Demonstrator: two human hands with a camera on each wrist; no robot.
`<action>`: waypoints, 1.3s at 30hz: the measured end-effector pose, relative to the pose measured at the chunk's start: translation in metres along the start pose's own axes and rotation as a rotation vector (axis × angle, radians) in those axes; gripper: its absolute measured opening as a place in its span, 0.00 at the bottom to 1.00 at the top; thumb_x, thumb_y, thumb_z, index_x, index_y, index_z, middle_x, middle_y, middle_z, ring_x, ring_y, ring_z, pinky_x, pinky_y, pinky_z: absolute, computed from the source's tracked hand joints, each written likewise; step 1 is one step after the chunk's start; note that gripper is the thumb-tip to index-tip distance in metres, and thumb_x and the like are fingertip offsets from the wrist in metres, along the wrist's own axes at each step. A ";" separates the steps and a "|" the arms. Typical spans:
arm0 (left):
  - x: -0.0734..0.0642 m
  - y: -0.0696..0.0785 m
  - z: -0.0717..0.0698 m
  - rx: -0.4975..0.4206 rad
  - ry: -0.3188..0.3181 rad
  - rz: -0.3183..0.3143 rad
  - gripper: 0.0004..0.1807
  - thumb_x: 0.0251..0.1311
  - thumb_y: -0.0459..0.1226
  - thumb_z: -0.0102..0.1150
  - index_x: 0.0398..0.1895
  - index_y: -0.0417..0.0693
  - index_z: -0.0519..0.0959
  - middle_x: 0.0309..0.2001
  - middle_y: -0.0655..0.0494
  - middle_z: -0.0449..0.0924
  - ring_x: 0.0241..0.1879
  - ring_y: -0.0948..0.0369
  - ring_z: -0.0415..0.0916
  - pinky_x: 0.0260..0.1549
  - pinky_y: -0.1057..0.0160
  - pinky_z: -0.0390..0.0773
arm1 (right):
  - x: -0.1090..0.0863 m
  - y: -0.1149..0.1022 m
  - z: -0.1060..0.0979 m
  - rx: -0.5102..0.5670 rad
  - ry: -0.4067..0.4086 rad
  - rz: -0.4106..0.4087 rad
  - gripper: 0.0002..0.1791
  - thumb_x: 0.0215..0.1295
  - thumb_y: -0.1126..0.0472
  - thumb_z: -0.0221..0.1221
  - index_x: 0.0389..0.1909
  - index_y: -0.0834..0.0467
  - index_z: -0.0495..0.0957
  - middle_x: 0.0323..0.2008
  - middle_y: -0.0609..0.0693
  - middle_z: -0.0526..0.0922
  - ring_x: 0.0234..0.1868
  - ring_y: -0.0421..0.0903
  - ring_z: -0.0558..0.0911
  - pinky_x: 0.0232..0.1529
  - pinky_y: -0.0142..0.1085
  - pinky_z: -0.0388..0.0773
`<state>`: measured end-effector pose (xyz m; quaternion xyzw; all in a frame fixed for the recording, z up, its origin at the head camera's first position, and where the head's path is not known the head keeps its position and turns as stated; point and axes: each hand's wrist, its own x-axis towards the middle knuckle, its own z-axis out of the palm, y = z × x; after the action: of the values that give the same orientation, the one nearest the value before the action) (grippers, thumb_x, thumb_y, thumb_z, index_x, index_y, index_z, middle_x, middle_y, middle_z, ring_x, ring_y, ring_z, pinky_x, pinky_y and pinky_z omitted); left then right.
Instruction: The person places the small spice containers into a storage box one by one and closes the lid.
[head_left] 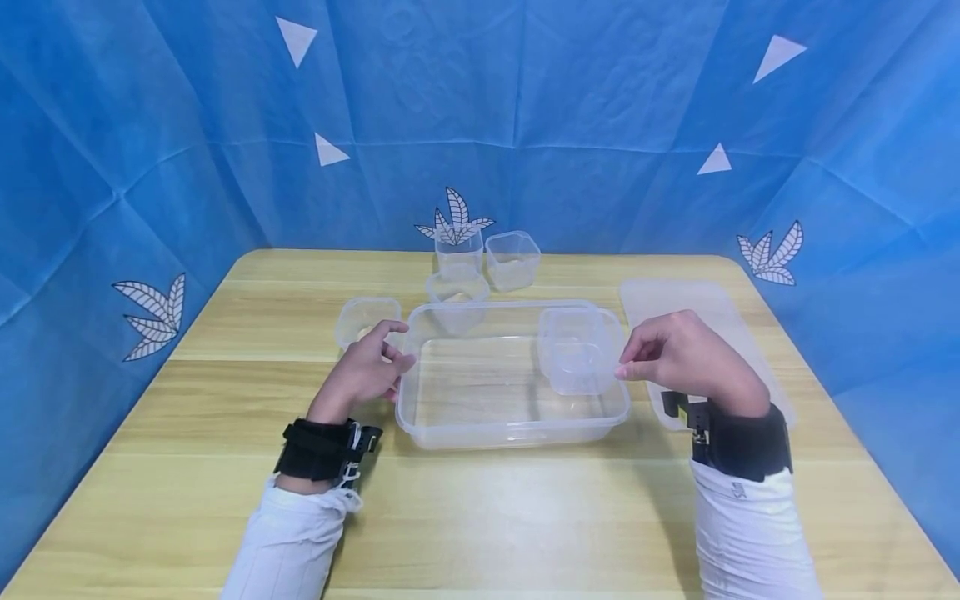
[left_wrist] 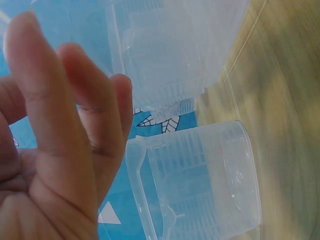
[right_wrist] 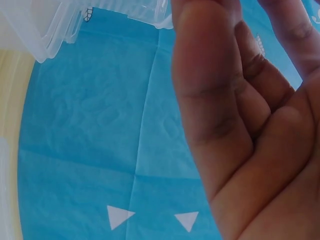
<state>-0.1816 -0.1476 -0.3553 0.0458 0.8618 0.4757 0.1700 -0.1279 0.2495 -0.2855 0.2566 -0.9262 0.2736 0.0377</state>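
A large clear plastic box (head_left: 510, 435) lies on the table between both hands. At its right end, over the box, is a small clear container (head_left: 577, 379); my right hand (head_left: 686, 354) pinches its rim between thumb and fingers. In the right wrist view, container plastic (right_wrist: 145, 11) meets the fingertips at the top. My left hand (head_left: 366, 367) hovers by the box's left rim, fingers loosely bent and holding nothing. Beside it stands another small clear container (head_left: 367, 310), seen large in the left wrist view as a ribbed tub (left_wrist: 200, 180).
Behind the box stand more small clear containers: one cup (head_left: 459, 258), one tub (head_left: 513, 260) and one nearer tub (head_left: 457, 287). A flat translucent lid (head_left: 682, 300) lies at the right, partly under my right arm. A blue cloth (head_left: 510, 100) hangs behind the table (head_left: 480, 525).
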 end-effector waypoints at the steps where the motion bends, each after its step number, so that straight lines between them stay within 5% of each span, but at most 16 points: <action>1: 0.000 0.000 0.000 0.002 0.000 0.001 0.30 0.69 0.35 0.54 0.72 0.47 0.58 0.45 0.41 0.73 0.24 0.53 0.77 0.29 0.49 0.83 | 0.000 0.000 0.000 -0.002 -0.005 -0.001 0.09 0.49 0.64 0.74 0.21 0.49 0.84 0.20 0.35 0.80 0.18 0.35 0.73 0.21 0.31 0.72; 39: 0.000 -0.001 -0.001 -0.019 0.000 -0.007 0.30 0.69 0.35 0.53 0.72 0.47 0.58 0.46 0.40 0.73 0.26 0.53 0.76 0.29 0.51 0.83 | -0.001 -0.003 -0.002 0.064 -0.238 0.034 0.06 0.52 0.60 0.73 0.21 0.48 0.85 0.20 0.35 0.80 0.23 0.35 0.77 0.28 0.32 0.77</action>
<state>-0.1814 -0.1484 -0.3555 0.0412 0.8573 0.4834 0.1723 -0.1260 0.2487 -0.2820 0.2727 -0.9192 0.2711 -0.0853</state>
